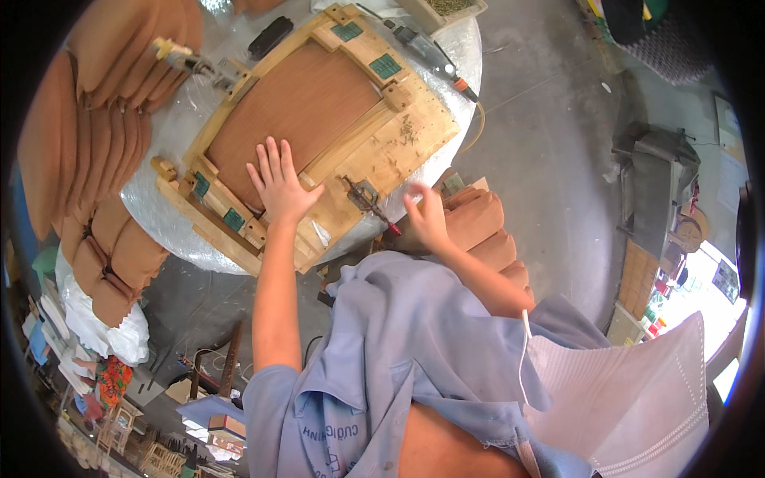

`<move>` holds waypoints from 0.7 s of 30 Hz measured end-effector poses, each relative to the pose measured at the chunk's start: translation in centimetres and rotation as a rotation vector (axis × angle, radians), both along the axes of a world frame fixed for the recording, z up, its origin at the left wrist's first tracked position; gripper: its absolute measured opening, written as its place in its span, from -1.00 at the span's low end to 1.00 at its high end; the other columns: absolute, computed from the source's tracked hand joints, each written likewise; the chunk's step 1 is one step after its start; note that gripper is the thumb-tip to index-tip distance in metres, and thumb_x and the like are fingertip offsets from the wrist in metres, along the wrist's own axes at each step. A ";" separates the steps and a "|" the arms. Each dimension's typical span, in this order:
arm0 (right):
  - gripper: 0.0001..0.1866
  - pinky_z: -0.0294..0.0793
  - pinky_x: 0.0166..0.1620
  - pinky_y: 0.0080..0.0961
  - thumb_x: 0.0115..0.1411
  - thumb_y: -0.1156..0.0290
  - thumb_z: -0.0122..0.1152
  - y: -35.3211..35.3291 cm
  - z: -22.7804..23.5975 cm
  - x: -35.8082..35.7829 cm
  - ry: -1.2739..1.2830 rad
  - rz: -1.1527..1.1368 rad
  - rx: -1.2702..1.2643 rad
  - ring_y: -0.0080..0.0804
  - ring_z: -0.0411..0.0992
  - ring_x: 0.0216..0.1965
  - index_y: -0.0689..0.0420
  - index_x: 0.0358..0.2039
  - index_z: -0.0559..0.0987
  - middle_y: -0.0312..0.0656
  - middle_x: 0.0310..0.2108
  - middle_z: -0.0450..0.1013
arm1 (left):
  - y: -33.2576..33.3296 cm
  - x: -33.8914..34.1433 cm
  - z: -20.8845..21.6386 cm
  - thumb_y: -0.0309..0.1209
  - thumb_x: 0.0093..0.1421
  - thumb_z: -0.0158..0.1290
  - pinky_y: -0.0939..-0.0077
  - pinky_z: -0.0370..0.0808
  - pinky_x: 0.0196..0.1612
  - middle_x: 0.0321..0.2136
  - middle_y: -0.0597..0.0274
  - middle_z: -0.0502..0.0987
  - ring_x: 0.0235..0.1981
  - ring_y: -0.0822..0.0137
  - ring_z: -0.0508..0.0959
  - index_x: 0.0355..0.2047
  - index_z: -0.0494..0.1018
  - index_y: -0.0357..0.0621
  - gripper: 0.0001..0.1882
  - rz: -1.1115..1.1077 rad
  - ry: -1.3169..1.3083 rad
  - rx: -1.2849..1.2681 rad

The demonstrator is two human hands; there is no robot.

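Brown wood panel (307, 103) seated in pale wooden jig (430, 123), atop plastic-wrapped table (155, 215). Left hand (284, 190) open, fingers spread flat on panel's near part, gripping nothing. Right hand (428, 217) half-curled, blurred, just right of red-handled clamp (364, 197) on jig's near side; can't tell if it holds anything. Power driver (426, 52) at table's far right. Brown pieces (88, 159) stacked left, more near right.

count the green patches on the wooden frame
4 green patches on the wooden frame: two along its upper-right end, two along its lower-left end; more may be hidden.
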State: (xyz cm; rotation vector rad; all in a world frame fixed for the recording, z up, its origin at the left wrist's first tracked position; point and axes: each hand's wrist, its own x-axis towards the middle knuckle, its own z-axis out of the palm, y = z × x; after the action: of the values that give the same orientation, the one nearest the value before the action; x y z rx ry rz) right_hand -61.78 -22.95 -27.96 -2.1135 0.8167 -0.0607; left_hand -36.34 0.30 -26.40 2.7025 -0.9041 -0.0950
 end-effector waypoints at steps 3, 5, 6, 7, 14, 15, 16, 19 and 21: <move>-0.47 0.51 0.10 -0.19 0.44 0.08 0.26 2.4 -0.4 -3.2 0.062 -0.083 0.317 -0.09 0.57 0.03 0.16 0.25 0.49 0.00 0.01 0.59 | 0.0 0.0 -0.4 0.14 -0.17 0.51 -0.43 -0.20 0.54 0.61 -0.03 -0.08 0.61 -0.12 -0.10 0.60 -0.07 -0.04 0.45 -0.014 -0.028 -0.036; -0.40 0.53 0.09 -0.27 0.46 -0.02 0.21 3.4 2.1 -2.0 0.235 -0.099 0.453 -0.15 0.59 0.02 0.18 0.27 0.47 0.00 -0.03 0.61 | 0.1 -0.3 -0.2 0.15 -0.14 0.49 -0.43 -0.21 0.54 0.60 -0.03 -0.07 0.61 -0.12 -0.10 0.60 -0.07 -0.04 0.43 -0.005 0.000 -0.007; -0.37 0.54 0.08 -0.30 0.47 -0.07 0.19 3.8 3.1 -0.9 0.314 -0.108 0.514 -0.19 0.60 0.01 0.18 0.29 0.46 0.00 -0.05 0.62 | 0.0 -0.1 0.1 0.16 -0.13 0.48 -0.43 -0.21 0.54 0.60 -0.02 -0.07 0.61 -0.12 -0.10 0.60 -0.06 -0.04 0.42 -0.001 0.006 0.001; -0.34 0.52 0.09 -0.34 0.47 -0.12 0.15 4.9 1.7 -1.2 0.330 -0.098 0.515 -0.21 0.59 0.01 0.20 0.28 0.46 0.03 -0.05 0.63 | 0.1 -0.2 0.1 0.18 -0.11 0.47 -0.44 -0.22 0.54 0.60 -0.01 -0.06 0.61 -0.11 -0.11 0.59 -0.04 -0.05 0.39 0.000 0.006 0.009; -0.58 0.50 -0.09 -0.31 0.45 0.08 0.28 7.9 7.2 0.3 0.126 -0.243 0.456 -0.30 0.53 -0.21 0.16 0.07 0.55 -0.08 -0.25 0.59 | 0.6 0.0 0.0 0.16 -0.06 0.45 -0.42 -0.20 0.55 0.61 0.01 -0.11 0.62 -0.07 -0.14 0.59 -0.05 -0.04 0.35 0.014 0.042 0.063; -0.67 0.44 -0.17 -0.28 0.38 0.21 0.37 8.4 9.5 2.1 0.077 -0.239 0.441 -0.27 0.47 -0.27 0.14 0.00 0.57 -0.13 -0.30 0.54 | 0.7 -0.1 0.3 0.15 -0.05 0.45 -0.40 -0.20 0.55 0.61 0.02 -0.10 0.62 -0.06 -0.14 0.59 -0.06 -0.03 0.36 0.012 0.049 0.066; -0.69 0.44 -0.17 -0.27 0.37 0.23 0.37 8.4 9.1 3.5 -0.015 -0.143 0.240 -0.24 0.47 -0.26 0.12 -0.02 0.58 -0.14 -0.30 0.53 | 0.5 0.0 0.6 0.14 -0.05 0.45 -0.37 -0.21 0.56 0.61 0.02 -0.09 0.62 -0.05 -0.14 0.60 -0.08 -0.03 0.36 0.018 0.053 0.064; -0.76 0.42 -0.15 -0.24 0.33 0.29 0.37 7.9 6.8 9.4 -0.266 0.079 -0.238 -0.15 0.46 -0.23 0.09 -0.06 0.60 -0.16 -0.32 0.48 | 0.1 0.0 1.4 0.10 -0.06 0.48 -0.37 -0.20 0.56 0.61 0.03 -0.10 0.62 -0.04 -0.13 0.59 -0.06 -0.04 0.35 -0.004 0.111 0.123; -0.80 0.39 -0.13 -0.23 0.31 0.32 0.35 7.9 4.9 12.9 -0.391 0.140 -0.374 -0.11 0.45 -0.21 0.08 -0.11 0.60 -0.16 -0.34 0.46 | 0.2 0.2 1.4 0.08 -0.08 0.49 -0.38 -0.19 0.56 0.61 0.02 -0.10 0.62 -0.04 -0.12 0.59 -0.05 -0.05 0.36 -0.027 0.104 0.065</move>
State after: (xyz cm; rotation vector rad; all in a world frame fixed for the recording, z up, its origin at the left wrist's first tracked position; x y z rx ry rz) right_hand -48.91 -15.08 -23.04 -2.3907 0.4456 -0.5727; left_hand -36.17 0.53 -25.02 2.7164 -0.9212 -0.2731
